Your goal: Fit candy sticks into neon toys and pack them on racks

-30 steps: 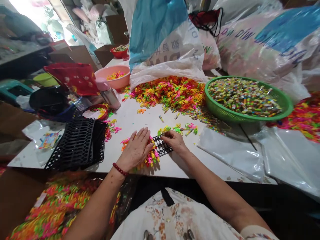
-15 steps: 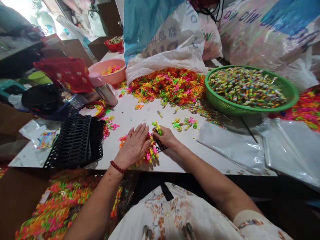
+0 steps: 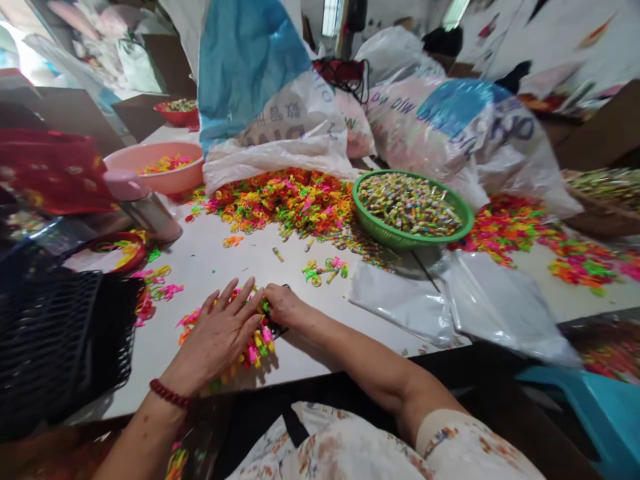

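Observation:
My left hand [image 3: 224,333] lies flat with its fingers stretched over a row of small bright plastic toys [image 3: 257,347], in pink, yellow, orange and green. These sit on a black plastic lattice tray [image 3: 276,327], mostly hidden under the toys and my hands. Close against its fingertips, my right hand [image 3: 287,307] is closed in a pinch at the tray's far end. A small yellow-green plastic toy [image 3: 265,307] shows partly at its fingertips; the rest is covered. A few loose toys with small printed tubes [image 3: 325,270] lie beyond my right hand.
Black lattice trays [image 3: 65,347] are stacked at left, near a steel flask [image 3: 153,213] and a pink basin [image 3: 155,163]. A big heap of plastic toys [image 3: 285,200] spills from a sack. At right are a green basket [image 3: 415,237] of printed tubes and clear plastic bags [image 3: 405,303].
The view has swung to the right. My right hand has lowered the yellow-green toy from above the tray down to its far end. My left hand stays flat on the toys.

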Action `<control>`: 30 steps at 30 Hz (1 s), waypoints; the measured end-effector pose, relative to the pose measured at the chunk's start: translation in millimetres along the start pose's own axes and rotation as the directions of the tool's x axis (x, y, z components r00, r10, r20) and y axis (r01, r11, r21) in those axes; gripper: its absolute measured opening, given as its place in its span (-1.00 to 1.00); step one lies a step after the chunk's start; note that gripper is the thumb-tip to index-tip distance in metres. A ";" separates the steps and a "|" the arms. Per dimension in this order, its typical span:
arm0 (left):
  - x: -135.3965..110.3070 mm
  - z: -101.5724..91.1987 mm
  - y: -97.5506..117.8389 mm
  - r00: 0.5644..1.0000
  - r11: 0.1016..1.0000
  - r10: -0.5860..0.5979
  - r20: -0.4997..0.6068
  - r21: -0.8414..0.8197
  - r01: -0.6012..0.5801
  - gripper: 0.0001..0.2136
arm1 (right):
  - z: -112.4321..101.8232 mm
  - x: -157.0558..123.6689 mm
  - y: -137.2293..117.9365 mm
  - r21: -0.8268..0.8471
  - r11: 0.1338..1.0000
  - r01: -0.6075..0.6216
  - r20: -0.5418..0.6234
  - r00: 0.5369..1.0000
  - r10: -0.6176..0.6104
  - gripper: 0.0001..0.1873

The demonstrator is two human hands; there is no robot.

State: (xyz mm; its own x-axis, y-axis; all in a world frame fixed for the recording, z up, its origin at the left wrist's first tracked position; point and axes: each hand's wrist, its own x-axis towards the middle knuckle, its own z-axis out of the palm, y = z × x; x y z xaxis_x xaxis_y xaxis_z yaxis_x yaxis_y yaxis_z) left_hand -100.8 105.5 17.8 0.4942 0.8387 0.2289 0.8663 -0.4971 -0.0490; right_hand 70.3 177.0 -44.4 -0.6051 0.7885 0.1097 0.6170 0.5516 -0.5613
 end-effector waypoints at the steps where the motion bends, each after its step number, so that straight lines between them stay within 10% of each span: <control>1: -0.2 3.2 -1.6 1.000 1.000 0.014 -0.011 0.009 -0.014 -0.53 | -2.9 -2.7 1.7 0.016 1.000 0.008 -0.018 1.000 -0.008 -0.85; 5: -1.4 8.3 -4.4 0.999 0.999 0.027 -0.035 0.039 -0.025 -0.53 | -35.9 -31.1 19.2 -0.011 0.991 -0.130 -0.178 0.976 0.126 -0.80; 10: -1.3 5.4 -3.7 0.999 1.000 0.012 -0.035 0.005 -0.012 -0.53 | -81.3 -69.8 56.5 -0.267 0.798 -0.541 -0.339 0.827 0.448 -0.72; 15: 0.2 1.1 -1.7 1.000 0.999 -0.023 0.005 -0.034 0.023 -0.54 | -92.6 -70.4 73.7 -0.269 0.718 -0.642 -0.349 0.760 0.548 -0.76; 18: 0.0 -5.9 1.9 0.999 0.999 -0.039 0.033 -0.032 0.040 -0.54 | -92.2 -68.0 73.7 -0.138 0.714 -0.686 -0.398 0.699 0.594 -0.75; 21: 0.5 -12.1 5.0 0.998 0.999 -0.027 0.063 -0.031 0.029 -0.53 | -80.4 -68.5 63.0 0.346 0.740 -0.576 -0.398 0.624 0.672 -0.65; 25: 2.2 -15.2 6.6 0.990 0.998 -0.011 0.142 -0.064 0.020 -0.51 | -47.7 -71.5 27.6 0.907 0.328 -0.264 0.003 0.784 0.621 -0.75; 30: 2.7 -17.1 7.6 0.988 0.996 -0.014 0.151 -0.086 0.027 -0.50 | -14.8 -73.5 -9.8 0.969 0.000 -0.247 0.225 0.881 0.416 -0.65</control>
State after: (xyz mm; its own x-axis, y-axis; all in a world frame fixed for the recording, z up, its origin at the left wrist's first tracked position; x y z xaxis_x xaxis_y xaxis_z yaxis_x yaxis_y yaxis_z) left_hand -94.2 100.2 34.7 0.4872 0.8696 0.0798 0.8701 -0.4912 0.0407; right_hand 116.3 117.6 -34.9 -0.3896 0.8630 -0.3215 -0.3378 -0.4587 -0.8219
